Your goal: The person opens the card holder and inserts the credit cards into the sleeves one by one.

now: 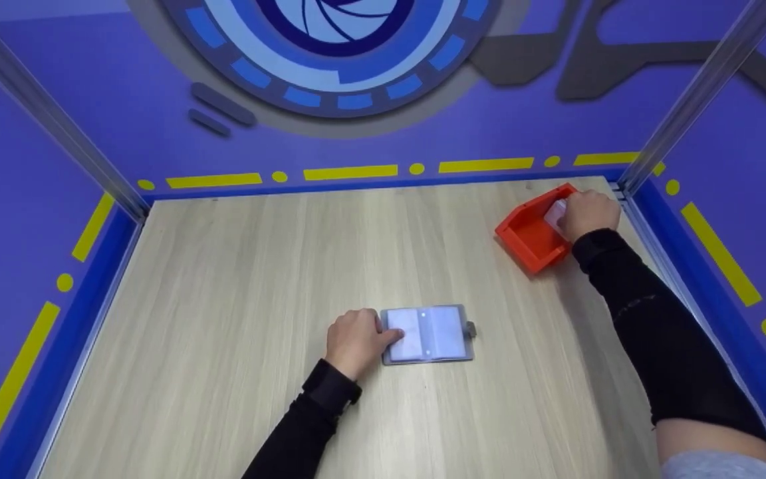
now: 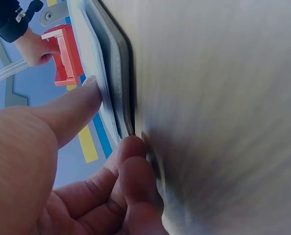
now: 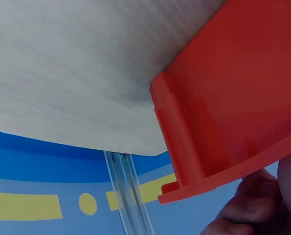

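A small card album (image 1: 446, 332) lies spread flat on the table, its pale clear sleeves showing and a grey clasp tab (image 1: 470, 329) at its right. My left hand (image 1: 355, 344) pinches its left edge, thumb over the left sleeve and curled fingers against the grey cover (image 2: 117, 63) in the left wrist view. Farther right, my right hand (image 1: 590, 214) reaches over the rim of a red plastic bin (image 1: 529, 234). A pale pinkish card (image 1: 555, 214) shows inside the bin at its curled fingers. The right fingertips are mostly hidden behind the bin wall (image 3: 233, 88) in the right wrist view.
The light wood table (image 1: 256, 279) is bounded by blue-purple panels (image 1: 370, 150) at the back and sides. Metal posts (image 1: 685, 100) stand at the corners. The bin sits near the back right corner, close to the right-hand panel.
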A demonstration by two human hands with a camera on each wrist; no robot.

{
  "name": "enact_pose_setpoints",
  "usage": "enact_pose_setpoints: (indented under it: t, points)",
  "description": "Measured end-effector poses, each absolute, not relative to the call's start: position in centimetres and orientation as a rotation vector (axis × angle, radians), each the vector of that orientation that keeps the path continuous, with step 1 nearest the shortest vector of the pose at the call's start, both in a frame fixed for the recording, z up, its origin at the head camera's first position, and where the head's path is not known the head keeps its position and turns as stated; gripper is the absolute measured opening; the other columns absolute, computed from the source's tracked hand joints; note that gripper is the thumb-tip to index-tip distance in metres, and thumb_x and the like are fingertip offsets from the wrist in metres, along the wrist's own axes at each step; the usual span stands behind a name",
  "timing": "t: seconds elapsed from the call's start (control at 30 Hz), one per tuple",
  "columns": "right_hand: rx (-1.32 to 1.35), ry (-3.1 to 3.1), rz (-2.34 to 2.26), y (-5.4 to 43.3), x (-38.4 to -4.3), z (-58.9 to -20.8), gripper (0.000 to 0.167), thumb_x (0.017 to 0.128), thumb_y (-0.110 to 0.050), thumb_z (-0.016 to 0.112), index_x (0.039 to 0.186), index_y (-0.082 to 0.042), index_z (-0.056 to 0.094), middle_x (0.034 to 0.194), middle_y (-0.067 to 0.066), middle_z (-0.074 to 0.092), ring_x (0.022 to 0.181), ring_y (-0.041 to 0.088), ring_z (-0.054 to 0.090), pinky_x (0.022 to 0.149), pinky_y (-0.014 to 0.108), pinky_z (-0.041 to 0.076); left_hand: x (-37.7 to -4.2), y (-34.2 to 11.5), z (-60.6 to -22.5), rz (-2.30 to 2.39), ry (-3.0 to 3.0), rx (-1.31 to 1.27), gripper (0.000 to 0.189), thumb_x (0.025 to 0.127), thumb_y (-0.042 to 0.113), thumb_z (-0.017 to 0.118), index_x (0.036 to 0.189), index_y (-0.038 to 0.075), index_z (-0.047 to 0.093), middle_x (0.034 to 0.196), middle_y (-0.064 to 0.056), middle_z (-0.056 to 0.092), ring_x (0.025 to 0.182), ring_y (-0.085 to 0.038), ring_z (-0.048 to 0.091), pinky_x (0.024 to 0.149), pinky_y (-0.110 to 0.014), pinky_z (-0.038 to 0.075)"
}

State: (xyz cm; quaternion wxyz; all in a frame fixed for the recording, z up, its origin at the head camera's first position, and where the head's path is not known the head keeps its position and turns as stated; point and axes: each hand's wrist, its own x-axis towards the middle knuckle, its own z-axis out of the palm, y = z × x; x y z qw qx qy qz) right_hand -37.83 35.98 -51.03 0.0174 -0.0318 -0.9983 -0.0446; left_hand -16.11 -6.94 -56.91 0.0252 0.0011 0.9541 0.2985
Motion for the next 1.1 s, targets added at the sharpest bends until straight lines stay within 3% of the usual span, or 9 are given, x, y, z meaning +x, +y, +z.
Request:
enact_pose_setpoints:
  t: [0.27,0.73,1.1]
  points:
    - [-0.049,-3.103,-0.136,36.7,-37.8,-51.1,0.029,0.097,-0.02,0.076,0.098,0.009,0.073,0.091,0.032,0.074,0.079,0.049,0.074,0.069,0.06,0.061,-16.1,-6.7,-57.0,0.885,2.982,0.023,0.047,0.087,0.05,0.092,0.069,0.018,0.062,0.067,0.007,0.056,0.061,-0.012,0.052,0.057,-0.03,0.038]
    - [-0.047,-3.101,-0.19,36.4,-37.6,-50.7,0.027,0.098,-0.018,0.076,0.101,0.008,0.073,0.081,0.023,0.066,0.07,0.04,0.068,0.066,0.054,0.062,-16.1,-6.8,-57.1,0.894,2.977,0.016,0.046,0.087,0.05,0.092,0.07,0.018,0.063,0.067,0.007,0.058,0.061,-0.012,0.053,0.058,-0.03,0.039]
    - [-0.057,-3.1,-0.078,35.8,-37.3,-49.9,0.021,0.097,-0.007,0.067,0.106,0.011,0.074,0.095,0.034,0.072,0.084,0.051,0.072,0.076,0.065,0.063,-16.1,-7.0,-57.1,0.908,2.976,0.012,0.046,0.087,0.048,0.092,0.07,0.017,0.063,0.067,0.006,0.059,0.062,-0.013,0.054,0.058,-0.031,0.039]
